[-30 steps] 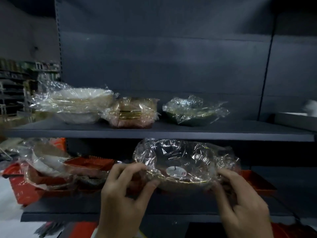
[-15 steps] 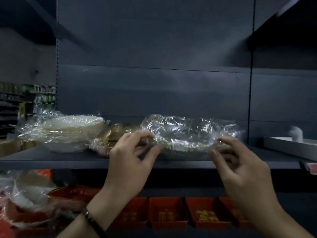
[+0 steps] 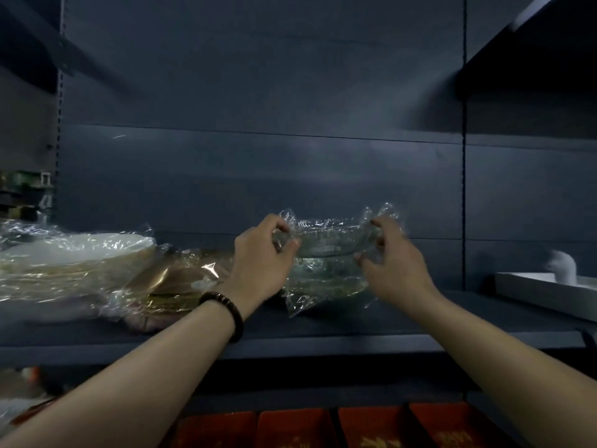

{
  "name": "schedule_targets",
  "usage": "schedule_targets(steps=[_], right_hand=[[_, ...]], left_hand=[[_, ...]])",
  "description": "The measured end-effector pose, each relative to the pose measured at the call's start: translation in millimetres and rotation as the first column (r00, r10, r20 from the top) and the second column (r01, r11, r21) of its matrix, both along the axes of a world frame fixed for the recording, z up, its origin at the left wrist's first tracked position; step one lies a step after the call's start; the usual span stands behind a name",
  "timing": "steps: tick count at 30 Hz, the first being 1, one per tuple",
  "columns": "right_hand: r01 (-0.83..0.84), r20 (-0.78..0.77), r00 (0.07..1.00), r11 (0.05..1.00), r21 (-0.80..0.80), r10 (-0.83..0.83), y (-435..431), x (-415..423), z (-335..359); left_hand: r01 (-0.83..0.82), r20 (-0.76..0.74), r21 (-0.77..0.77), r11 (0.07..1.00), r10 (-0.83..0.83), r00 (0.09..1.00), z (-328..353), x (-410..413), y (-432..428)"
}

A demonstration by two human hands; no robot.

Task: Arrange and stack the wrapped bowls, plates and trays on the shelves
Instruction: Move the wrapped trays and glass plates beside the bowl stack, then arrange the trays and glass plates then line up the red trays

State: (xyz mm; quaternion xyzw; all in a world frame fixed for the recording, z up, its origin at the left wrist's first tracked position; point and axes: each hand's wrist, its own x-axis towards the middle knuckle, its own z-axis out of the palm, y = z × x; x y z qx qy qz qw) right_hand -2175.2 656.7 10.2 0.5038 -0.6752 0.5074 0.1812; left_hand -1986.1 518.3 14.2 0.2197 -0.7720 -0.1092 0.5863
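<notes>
A clear glass bowl in crinkled plastic wrap is held level over the dark shelf. My left hand pinches its left rim and my right hand pinches its right rim. Directly beneath it sits another wrapped greenish bowl; whether the two touch is unclear. Left of that lies a wrapped golden-brown dish stack, partly hidden by my left wrist. At the far left stands a wrapped stack of white bowls.
A white tray with a white object rests on the shelf's right end. Several red trays with gold print line the lower shelf. A dark back panel closes the rear, and an upper shelf edge juts in at top right.
Both hands have carried the clear wrapped bowl up from the lower shelf level and further in, over the wrapped greenish bowl on the upper shelf. The view has tilted upward.
</notes>
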Motion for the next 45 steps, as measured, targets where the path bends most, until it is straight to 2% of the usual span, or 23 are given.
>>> schedule_targets(steps=[3,5,7,10,12,15,20,22,24,26,28,35,40,45], right_hand=[[-0.016,0.033,0.999,0.988,0.157,0.011,-22.7,-28.8,-7.2],[0.031,0.054,0.997,0.958,0.284,-0.048,-33.6,-47.6,-24.7],[0.084,0.024,0.995,0.929,0.361,-0.099,-37.9,-59.0,-42.4],[0.102,-0.042,0.995,0.909,0.405,-0.093,-32.6,-56.1,-52.8],[0.117,-0.072,0.993,0.913,0.391,-0.096,-29.1,-51.9,-51.9],[0.124,-0.038,0.992,0.898,0.423,-0.119,-24.8,-46.1,-47.6],[0.139,-0.018,0.989,0.889,0.436,-0.146,-4.2,-8.3,-41.4],[0.188,-0.083,0.982,0.907,0.378,-0.169,3.7,19.2,-46.6],[0.193,-0.215,0.967,0.947,0.259,-0.138,10.4,45.5,-59.2],[0.056,-0.273,0.962,0.981,0.188,-0.003,14.7,68.7,-75.8],[-0.087,-0.248,0.958,0.969,0.233,0.145,12.7,88.6,-95.2],[-0.281,-0.185,0.895,0.834,0.474,0.407,-38.2,155.8,-160.8],[-0.305,-0.183,0.859,0.765,0.568,0.478,-90.1,209.0,-197.0],[-0.312,-0.102,0.874,0.708,0.634,0.476,-163.6,242.6,-240.1]], left_hand=[[-0.021,0.098,0.071,0.997,0.014,0.995,-5.6,-18.5,-8.4],[-0.045,0.252,0.121,0.992,0.013,0.968,-16.9,-29.2,-13.7],[-0.085,0.381,0.102,0.991,0.040,0.924,-29.3,-34.5,-18.1],[-0.123,0.432,0.085,0.989,0.075,0.899,-40.1,-34.7,-24.7],[-0.111,0.495,0.113,0.987,0.041,0.868,-42.4,-32.8,-25.2],[-0.098,0.545,0.164,0.982,-0.008,0.839,-39.6,-30.0,-23.7],[-0.047,0.530,0.198,0.979,-0.067,0.845,-59.7,-17.7,-9.2],[0.039,0.433,0.163,0.986,-0.107,0.895,-76.3,-3.7,8.5],[0.093,0.311,0.042,0.995,-0.101,0.945,-95.8,20.1,25.0],[0.129,0.250,-0.075,0.989,-0.106,0.962,-116.2,51.1,36.9],[0.118,0.242,-0.143,0.983,-0.081,0.967,-142.3,83.6,35.0],[-0.160,0.327,0.091,0.983,0.122,0.937,-244.5,176.7,-22.8],[-0.272,0.274,0.224,0.936,0.208,0.939,-293.2,220.5,-61.3],[-0.401,0.198,0.258,0.879,0.358,0.913,-330.6,244.0,-91.8]])
